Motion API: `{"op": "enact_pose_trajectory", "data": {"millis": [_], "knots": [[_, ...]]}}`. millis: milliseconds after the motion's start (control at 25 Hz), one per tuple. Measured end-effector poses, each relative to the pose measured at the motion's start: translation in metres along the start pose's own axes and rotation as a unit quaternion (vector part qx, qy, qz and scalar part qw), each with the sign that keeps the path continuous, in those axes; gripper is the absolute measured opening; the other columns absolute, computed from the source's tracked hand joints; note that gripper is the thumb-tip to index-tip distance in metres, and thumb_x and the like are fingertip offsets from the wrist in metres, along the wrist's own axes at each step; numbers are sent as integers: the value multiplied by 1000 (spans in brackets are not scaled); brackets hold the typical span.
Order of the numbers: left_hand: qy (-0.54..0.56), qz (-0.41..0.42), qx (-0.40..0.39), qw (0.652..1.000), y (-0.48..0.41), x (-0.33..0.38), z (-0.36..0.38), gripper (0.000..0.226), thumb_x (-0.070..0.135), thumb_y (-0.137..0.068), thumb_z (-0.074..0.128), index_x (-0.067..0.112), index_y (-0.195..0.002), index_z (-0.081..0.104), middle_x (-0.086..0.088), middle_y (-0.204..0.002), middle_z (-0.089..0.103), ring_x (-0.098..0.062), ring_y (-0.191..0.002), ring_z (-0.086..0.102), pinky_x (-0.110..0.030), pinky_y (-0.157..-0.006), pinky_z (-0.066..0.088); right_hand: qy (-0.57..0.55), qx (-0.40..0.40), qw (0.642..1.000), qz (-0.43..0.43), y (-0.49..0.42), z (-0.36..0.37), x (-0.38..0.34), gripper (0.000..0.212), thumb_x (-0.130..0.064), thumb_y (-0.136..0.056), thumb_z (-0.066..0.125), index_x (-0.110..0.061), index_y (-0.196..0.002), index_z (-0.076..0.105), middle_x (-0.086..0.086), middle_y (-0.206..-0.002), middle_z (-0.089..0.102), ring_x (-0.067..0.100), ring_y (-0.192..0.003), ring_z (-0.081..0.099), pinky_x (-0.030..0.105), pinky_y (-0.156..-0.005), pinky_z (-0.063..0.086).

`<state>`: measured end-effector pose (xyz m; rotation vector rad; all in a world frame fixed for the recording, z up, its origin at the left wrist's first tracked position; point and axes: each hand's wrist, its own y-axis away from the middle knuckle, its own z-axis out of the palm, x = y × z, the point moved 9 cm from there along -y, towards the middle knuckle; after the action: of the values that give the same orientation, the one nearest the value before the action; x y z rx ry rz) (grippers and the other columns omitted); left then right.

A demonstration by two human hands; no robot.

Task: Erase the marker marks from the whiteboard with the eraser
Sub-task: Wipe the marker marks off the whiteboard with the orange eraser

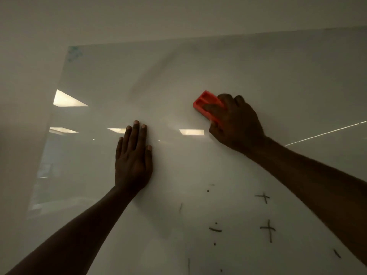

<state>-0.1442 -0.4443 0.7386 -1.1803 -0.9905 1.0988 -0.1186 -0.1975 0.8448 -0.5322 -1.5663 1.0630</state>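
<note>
A glossy whiteboard fills most of the view, seen close up. My right hand grips an orange-red eraser and presses it flat on the board right of centre. My left hand lies flat on the board, fingers together, to the left of and below the eraser. Dark marker marks sit low on the right: a small cross, a larger cross, a dash with dots and a few short strokes. The board around the eraser looks wiped.
The board's left edge meets a plain wall. Ceiling lights reflect in the glossy surface. A faint greenish smear marks the top left corner. A thin bright line crosses the right side.
</note>
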Motion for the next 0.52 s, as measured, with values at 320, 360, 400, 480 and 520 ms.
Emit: {"op": "enact_pose_trajectory", "data": {"millis": [320,360,400,480,520], "knots": [[0,5,-4,1000,1,0,0,57,32,-105,29,13,-159,28,-8,-168,21,-24,-156,15,-44,-125,15,-83,-160,921,-344,182,29,-170,60,-34,-85,52,-36,-144,45,13,-145,50,32,-106,53,40,-84,47],[-1,4,-3,1000,1,-1,-1,57,31,-105,30,13,-159,28,-8,-167,21,-24,-156,15,-43,-125,15,-65,-135,945,-292,157,26,-135,62,-31,-86,50,-36,-147,42,12,-147,48,34,-108,55,42,-85,49],[0,1,-4,1000,1,-1,-1,57,31,-105,30,13,-159,28,-8,-167,21,-24,-156,15,-42,-125,14,-46,-97,976,-191,122,18,-89,62,-30,-87,50,-35,-148,41,13,-147,48,36,-108,55,44,-85,50],[-1,-6,-7,1000,2,0,0,57,31,-105,30,13,-159,27,-8,-168,20,-23,-156,14,-42,-125,13,16,4,998,56,74,-8,1,58,-32,-86,52,-30,-145,47,17,-137,52,39,-100,51,46,-78,50],[-2,-7,-6,1000,2,0,0,57,31,-105,30,13,-159,27,-8,-168,20,-23,-156,14,-41,-125,12,18,32,989,140,73,-10,17,58,-34,-86,52,-27,-143,48,18,-134,51,39,-98,50,46,-78,49]]}}
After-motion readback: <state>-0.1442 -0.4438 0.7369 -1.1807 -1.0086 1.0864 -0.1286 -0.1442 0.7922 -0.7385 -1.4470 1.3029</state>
